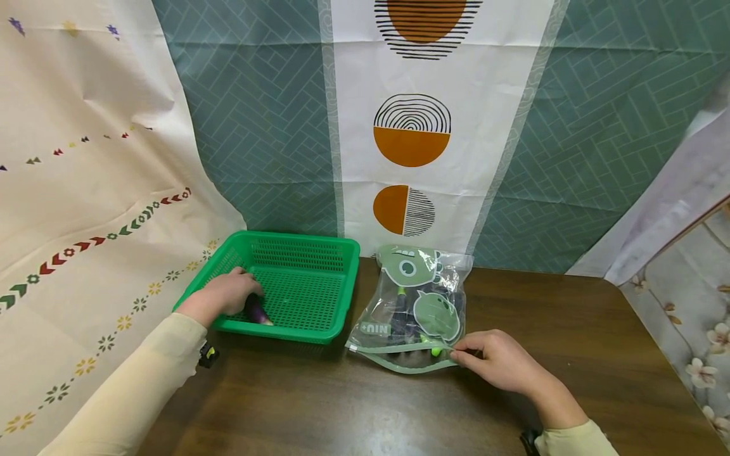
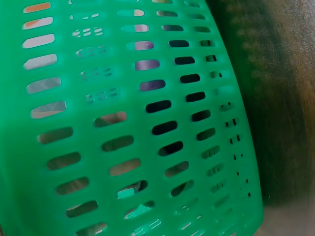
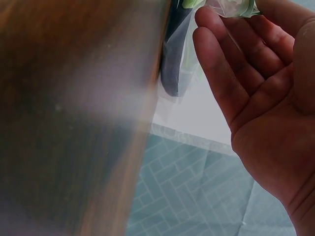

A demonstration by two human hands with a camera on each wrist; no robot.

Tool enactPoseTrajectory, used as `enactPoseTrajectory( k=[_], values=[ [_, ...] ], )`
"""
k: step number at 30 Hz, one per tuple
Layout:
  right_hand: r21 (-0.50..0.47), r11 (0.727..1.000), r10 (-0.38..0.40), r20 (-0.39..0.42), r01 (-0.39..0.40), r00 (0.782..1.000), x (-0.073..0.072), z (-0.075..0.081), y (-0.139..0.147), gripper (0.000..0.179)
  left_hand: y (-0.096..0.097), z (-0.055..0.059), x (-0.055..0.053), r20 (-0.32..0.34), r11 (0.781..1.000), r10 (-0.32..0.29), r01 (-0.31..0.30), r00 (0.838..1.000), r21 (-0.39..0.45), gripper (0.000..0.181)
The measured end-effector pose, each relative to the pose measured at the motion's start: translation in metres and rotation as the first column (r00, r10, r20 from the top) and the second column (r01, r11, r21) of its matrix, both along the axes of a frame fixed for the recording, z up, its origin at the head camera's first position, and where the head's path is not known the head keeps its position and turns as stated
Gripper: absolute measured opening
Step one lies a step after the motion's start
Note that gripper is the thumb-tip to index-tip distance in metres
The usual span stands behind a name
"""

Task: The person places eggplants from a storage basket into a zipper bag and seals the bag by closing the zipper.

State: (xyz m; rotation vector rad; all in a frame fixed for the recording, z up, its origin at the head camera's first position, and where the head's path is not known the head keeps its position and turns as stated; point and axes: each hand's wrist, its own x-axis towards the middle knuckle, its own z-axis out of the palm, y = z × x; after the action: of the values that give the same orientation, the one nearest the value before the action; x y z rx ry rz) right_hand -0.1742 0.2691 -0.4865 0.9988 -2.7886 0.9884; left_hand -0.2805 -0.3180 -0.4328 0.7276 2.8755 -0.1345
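My left hand [image 1: 230, 291] reaches over the near left rim of a green slotted basket [image 1: 308, 297] and holds a purple eggplant [image 1: 258, 311], its pale end showing. Through the slots of the basket wall in the left wrist view, parts of the eggplant [image 2: 152, 85] are visible; the fingers are mostly hidden. Between thumb and fingers, my right hand [image 1: 496, 361] pinches the right end of the mouth of a clear zip bag [image 1: 373, 310] printed with green cartoon shapes. The bag lies flat, its mouth parted towards me. Inside are dark, long eggplants [image 1: 401, 310] with bright green ends.
Everything stands on a brown wooden table [image 1: 285, 392]. A patterned curtain [image 1: 262, 126] hangs right behind the basket and bag. Cream patterned cloth [image 1: 114, 253] lines the left side, and a floral cloth [image 1: 698, 342] lies beyond the right table edge.
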Motion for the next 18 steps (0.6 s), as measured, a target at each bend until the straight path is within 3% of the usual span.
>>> enactPoseTrajectory(
  k=[10,18],
  values=[
    [0.004,1.000,-0.006,-0.004,0.006,1.000,0.0003,-0.0006,0.0002,0.008,-0.0008,-0.0052,-0.0030,-0.023,1.000,-0.021,0.021,1.000,-0.010,0.046],
    [-0.004,1.000,-0.004,-0.004,0.004,1.000,0.0002,-0.0020,0.0008,0.008,-0.0027,-0.0059,-0.0018,-0.023,0.999,0.009,-0.008,1.000,0.046,0.051]
  ],
)
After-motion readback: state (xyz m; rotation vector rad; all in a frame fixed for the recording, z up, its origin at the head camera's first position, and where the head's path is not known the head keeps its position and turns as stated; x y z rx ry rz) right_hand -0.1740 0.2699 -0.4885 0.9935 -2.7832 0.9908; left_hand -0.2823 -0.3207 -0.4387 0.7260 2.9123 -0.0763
